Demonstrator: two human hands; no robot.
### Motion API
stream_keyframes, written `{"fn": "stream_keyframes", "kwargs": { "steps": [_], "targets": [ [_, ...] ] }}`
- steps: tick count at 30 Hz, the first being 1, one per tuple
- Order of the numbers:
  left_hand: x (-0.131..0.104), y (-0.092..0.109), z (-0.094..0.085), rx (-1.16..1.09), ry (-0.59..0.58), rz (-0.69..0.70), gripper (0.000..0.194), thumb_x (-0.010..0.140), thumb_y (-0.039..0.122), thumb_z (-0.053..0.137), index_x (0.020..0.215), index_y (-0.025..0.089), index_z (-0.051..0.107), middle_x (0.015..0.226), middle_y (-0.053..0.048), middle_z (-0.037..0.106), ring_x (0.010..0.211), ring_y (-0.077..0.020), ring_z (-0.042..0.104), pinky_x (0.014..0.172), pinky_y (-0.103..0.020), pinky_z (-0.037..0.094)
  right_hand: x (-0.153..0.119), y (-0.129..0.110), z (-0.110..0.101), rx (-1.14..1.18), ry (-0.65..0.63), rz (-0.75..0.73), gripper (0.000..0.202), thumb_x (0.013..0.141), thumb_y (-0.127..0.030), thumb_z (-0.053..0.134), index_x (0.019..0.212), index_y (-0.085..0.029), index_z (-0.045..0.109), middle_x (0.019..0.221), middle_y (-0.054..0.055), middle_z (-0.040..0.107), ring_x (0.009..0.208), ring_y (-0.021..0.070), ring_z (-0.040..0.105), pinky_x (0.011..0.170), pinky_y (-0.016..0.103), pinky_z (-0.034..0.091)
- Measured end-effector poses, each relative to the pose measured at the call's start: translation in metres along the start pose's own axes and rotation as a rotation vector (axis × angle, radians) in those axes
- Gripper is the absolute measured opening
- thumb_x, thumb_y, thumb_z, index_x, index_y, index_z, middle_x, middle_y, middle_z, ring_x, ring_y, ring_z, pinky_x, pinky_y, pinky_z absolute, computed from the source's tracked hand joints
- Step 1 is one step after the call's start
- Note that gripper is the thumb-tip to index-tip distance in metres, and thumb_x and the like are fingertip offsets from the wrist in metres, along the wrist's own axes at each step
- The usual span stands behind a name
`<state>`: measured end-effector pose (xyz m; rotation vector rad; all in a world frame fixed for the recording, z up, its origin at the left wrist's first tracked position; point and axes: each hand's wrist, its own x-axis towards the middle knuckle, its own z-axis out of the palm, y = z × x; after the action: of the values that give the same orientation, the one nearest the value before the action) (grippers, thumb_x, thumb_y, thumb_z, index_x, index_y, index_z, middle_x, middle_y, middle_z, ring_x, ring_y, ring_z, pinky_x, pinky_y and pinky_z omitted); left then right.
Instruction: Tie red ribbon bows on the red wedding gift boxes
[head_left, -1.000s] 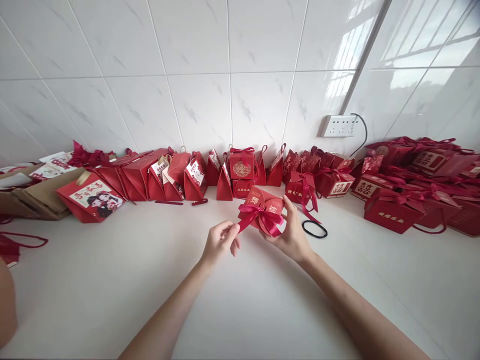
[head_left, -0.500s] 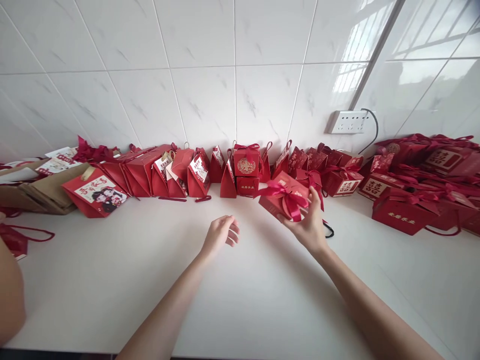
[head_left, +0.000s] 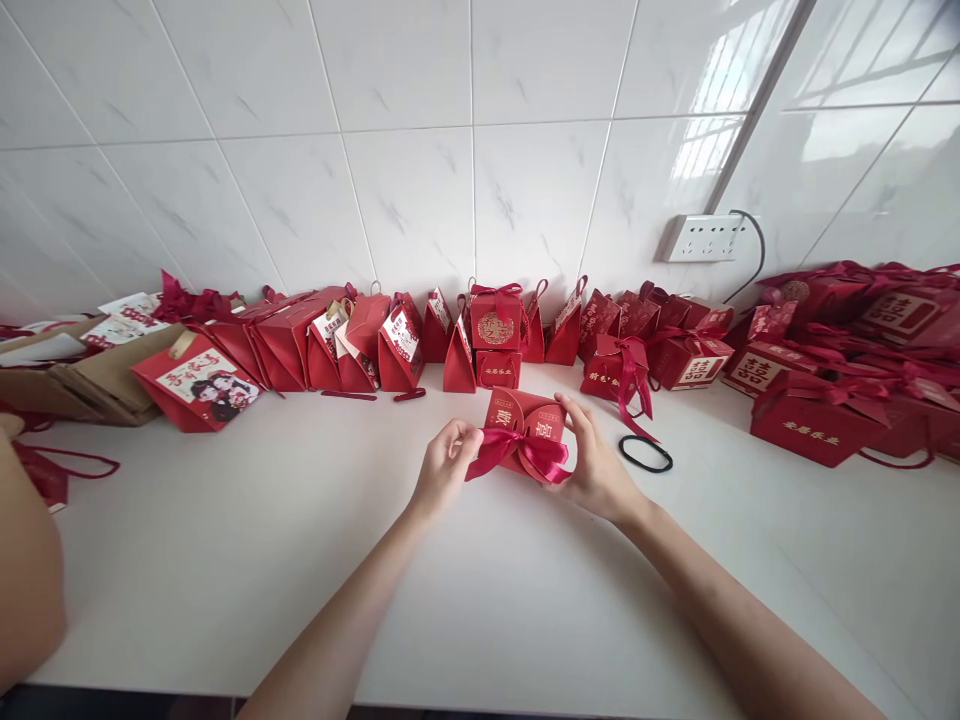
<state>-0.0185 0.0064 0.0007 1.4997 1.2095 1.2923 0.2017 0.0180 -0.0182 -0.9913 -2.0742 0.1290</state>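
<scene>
A red gift box [head_left: 512,407] with gold lettering and a dark pink ribbon bow [head_left: 517,448] on top is between my hands, over the middle of the white table. My right hand [head_left: 596,465] grips the box by its right side, thumb at the far edge and fingers at the near one. On the left, my left hand [head_left: 448,462] pinches the left loop or tail of the bow between thumb and fingers. Which part of the ribbon it is, I cannot tell. Behind them stand two stacked red boxes [head_left: 497,330], the upper one tied with a bow.
Red gift boxes line the tiled wall, with a pile of ribboned boxes [head_left: 821,425] at right. A black elastic band [head_left: 646,454] lies right of my hand. Brown folded bags [head_left: 124,378] and another person's arm [head_left: 30,560] are at left. A power strip [head_left: 703,239] hangs on the wall.
The gift box has come left and nearer in my right hand, its top now facing me. My left hand has moved up and taken hold of the bow. The black band is now uncovered.
</scene>
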Motion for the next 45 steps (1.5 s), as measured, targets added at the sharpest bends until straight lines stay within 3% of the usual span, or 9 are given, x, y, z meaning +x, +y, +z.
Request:
{"fn": "stream_keyframes", "kwargs": {
  "steps": [8, 12, 19, 28, 33, 40, 45],
  "targets": [
    [0.0, 0.002, -0.001, -0.101, 0.009, 0.004, 0.022, 0.077, 0.038, 0.057, 0.074, 0.016, 0.054, 0.07, -0.001, 0.057, 0.07, -0.0138, 0.055, 0.065, -0.024, 0.048, 0.0, -0.001, 0.0, 0.001, -0.03, 0.018, 0.101, 0.07, -0.025, 0.07, 0.148, -0.025, 0.005, 0.142, 0.02, 0.03, 0.125, 0.0354, 0.046, 0.087, 0.05, 0.054],
    [-0.002, 0.004, -0.001, -0.066, -0.004, 0.092, 0.015, 0.073, 0.028, 0.06, 0.083, 0.016, 0.058, 0.082, -0.004, 0.061, 0.078, -0.0154, 0.059, 0.069, -0.025, 0.049, 0.0, -0.001, 0.0, 0.004, -0.044, 0.011, 0.101, 0.071, -0.028, 0.07, 0.148, -0.025, 0.005, 0.141, 0.02, 0.031, 0.125, 0.0355, 0.045, 0.09, 0.051, 0.053],
    [-0.004, 0.002, 0.002, 0.051, 0.053, 0.189, 0.023, 0.077, 0.036, 0.065, 0.088, 0.017, 0.061, 0.082, -0.004, 0.063, 0.074, -0.0143, 0.06, 0.069, -0.024, 0.05, -0.001, -0.002, 0.001, 0.031, -0.081, 0.028, 0.103, 0.068, -0.02, 0.069, 0.148, -0.026, 0.004, 0.14, 0.018, 0.031, 0.126, 0.0347, 0.044, 0.089, 0.048, 0.053],
    [-0.004, 0.009, -0.004, -0.016, -0.051, 0.284, 0.025, 0.078, 0.036, 0.06, 0.063, 0.016, 0.058, 0.081, -0.006, 0.056, 0.073, -0.0152, 0.056, 0.062, -0.025, 0.048, -0.001, -0.004, 0.002, 0.025, -0.091, 0.041, 0.104, 0.067, -0.02, 0.069, 0.148, -0.028, 0.003, 0.141, 0.018, 0.03, 0.126, 0.0352, 0.044, 0.085, 0.047, 0.055],
    [-0.006, 0.013, -0.006, -0.083, -0.111, 0.244, 0.029, 0.077, 0.039, 0.061, 0.062, 0.015, 0.057, 0.079, -0.006, 0.057, 0.065, -0.0131, 0.054, 0.055, -0.024, 0.045, -0.001, -0.005, 0.002, 0.034, -0.092, 0.018, 0.104, 0.069, -0.021, 0.07, 0.148, -0.028, 0.003, 0.14, 0.018, 0.029, 0.125, 0.0353, 0.045, 0.086, 0.048, 0.056],
    [-0.007, 0.013, -0.006, -0.165, -0.173, 0.024, 0.035, 0.079, 0.047, 0.059, 0.067, 0.017, 0.049, 0.055, 0.003, 0.051, 0.034, -0.0035, 0.033, 0.035, -0.019, 0.023, -0.001, -0.008, 0.003, 0.005, -0.086, -0.045, 0.103, 0.07, -0.02, 0.069, 0.148, -0.028, 0.003, 0.141, 0.018, 0.03, 0.129, 0.0351, 0.04, 0.091, 0.049, 0.053],
    [-0.006, 0.012, -0.007, -0.184, -0.176, 0.01, 0.033, 0.081, 0.045, 0.059, 0.069, 0.016, 0.049, 0.055, 0.002, 0.054, 0.031, -0.0038, 0.037, 0.034, -0.018, 0.024, -0.001, -0.008, 0.003, 0.0, -0.093, -0.056, 0.104, 0.069, -0.018, 0.069, 0.148, -0.028, 0.003, 0.141, 0.018, 0.029, 0.13, 0.0353, 0.039, 0.092, 0.048, 0.052]
  ]
}}
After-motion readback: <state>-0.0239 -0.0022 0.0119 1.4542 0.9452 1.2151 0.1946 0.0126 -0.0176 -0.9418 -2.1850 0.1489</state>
